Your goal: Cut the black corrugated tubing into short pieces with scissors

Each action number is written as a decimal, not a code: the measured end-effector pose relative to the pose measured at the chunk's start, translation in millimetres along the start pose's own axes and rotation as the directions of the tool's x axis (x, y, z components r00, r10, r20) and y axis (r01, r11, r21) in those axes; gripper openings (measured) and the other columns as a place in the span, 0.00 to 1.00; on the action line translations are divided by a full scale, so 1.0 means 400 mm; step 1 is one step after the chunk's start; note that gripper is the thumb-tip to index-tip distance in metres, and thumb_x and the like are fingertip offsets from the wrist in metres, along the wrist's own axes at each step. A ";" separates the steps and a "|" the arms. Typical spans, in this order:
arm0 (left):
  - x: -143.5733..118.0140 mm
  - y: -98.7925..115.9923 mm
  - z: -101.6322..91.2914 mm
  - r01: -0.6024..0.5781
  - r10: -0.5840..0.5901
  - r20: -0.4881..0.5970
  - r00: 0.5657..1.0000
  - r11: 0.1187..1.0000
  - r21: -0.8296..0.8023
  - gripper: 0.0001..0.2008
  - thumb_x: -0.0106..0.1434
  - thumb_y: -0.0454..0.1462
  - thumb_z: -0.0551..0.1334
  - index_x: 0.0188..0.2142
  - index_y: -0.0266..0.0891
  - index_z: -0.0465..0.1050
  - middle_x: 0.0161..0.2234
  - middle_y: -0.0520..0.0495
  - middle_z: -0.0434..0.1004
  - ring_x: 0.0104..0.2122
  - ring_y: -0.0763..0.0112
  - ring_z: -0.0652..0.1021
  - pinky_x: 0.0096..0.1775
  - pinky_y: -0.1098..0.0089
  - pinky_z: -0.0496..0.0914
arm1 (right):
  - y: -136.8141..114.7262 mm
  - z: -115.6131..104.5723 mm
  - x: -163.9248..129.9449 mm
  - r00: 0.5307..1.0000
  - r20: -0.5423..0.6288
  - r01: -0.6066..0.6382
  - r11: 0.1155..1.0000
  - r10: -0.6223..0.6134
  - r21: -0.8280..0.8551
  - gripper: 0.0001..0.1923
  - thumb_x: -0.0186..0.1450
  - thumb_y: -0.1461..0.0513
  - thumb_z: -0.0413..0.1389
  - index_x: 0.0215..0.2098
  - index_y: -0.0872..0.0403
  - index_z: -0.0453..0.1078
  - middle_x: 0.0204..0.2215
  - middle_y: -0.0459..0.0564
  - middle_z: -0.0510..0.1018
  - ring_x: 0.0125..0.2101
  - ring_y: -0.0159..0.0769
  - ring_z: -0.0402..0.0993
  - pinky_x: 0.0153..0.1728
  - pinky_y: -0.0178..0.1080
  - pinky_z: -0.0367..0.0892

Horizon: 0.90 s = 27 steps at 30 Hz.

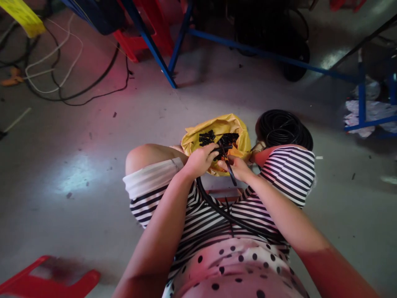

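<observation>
My left hand (201,159) is closed around a black ribbed tube (214,203), whose cut end pokes out to the right of my fingers. From that hand the tube bends down and runs across my lap to the right. Closed on the dark handles of what look like scissors (230,171), my right hand (238,167) sits just beside the left. The blades meet the tube near its end; whether they are apart is too small to tell. Both hands are over the near rim of a yellow bag (245,130) holding many short black tube pieces (207,137).
A coil of black tubing (283,129) lies on the floor beyond my right knee. Blue metal frame legs (173,76) and a red stool (145,29) stand ahead. Cables (56,82) sprawl at the left. Part of a red stool (49,281) shows at lower left.
</observation>
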<state>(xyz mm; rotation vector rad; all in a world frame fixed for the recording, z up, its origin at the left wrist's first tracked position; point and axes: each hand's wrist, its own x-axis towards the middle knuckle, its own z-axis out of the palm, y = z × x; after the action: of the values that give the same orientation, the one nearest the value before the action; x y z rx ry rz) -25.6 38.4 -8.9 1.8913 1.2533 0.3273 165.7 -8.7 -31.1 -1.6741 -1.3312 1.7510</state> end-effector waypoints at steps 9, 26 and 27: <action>0.016 -0.016 0.025 0.123 -0.122 -0.080 0.989 0.992 0.007 0.14 0.69 0.40 0.54 0.48 0.38 0.74 0.39 0.42 0.81 0.40 0.57 0.80 0.43 0.62 0.72 | 0.043 0.010 0.031 0.995 -0.058 -0.091 0.993 0.087 -0.080 0.25 0.59 0.40 0.60 0.27 0.52 0.64 0.20 0.46 0.72 0.22 0.35 0.71 0.22 0.35 0.62; 0.016 -0.048 0.043 -0.017 0.022 0.121 0.992 0.999 -0.042 0.13 0.66 0.38 0.53 0.42 0.40 0.75 0.38 0.43 0.82 0.38 0.59 0.80 0.44 0.62 0.73 | 0.022 -0.014 0.019 0.997 0.065 -0.029 0.990 0.038 -0.139 0.27 0.62 0.39 0.59 0.38 0.55 0.69 0.32 0.47 0.75 0.35 0.36 0.70 0.34 0.34 0.63; 0.016 -0.049 0.041 -0.023 0.028 0.123 0.992 0.999 -0.045 0.13 0.65 0.38 0.53 0.42 0.40 0.75 0.38 0.43 0.82 0.38 0.60 0.80 0.44 0.62 0.73 | 0.022 -0.014 0.021 0.997 0.064 -0.024 0.990 0.033 -0.137 0.27 0.62 0.40 0.59 0.38 0.55 0.70 0.32 0.47 0.75 0.35 0.36 0.70 0.34 0.34 0.63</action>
<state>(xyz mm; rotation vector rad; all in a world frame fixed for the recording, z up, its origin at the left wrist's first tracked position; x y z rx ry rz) -25.2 39.3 -35.2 1.8626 1.1317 0.2446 172.0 -4.1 -42.2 -1.7285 -1.4942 1.7820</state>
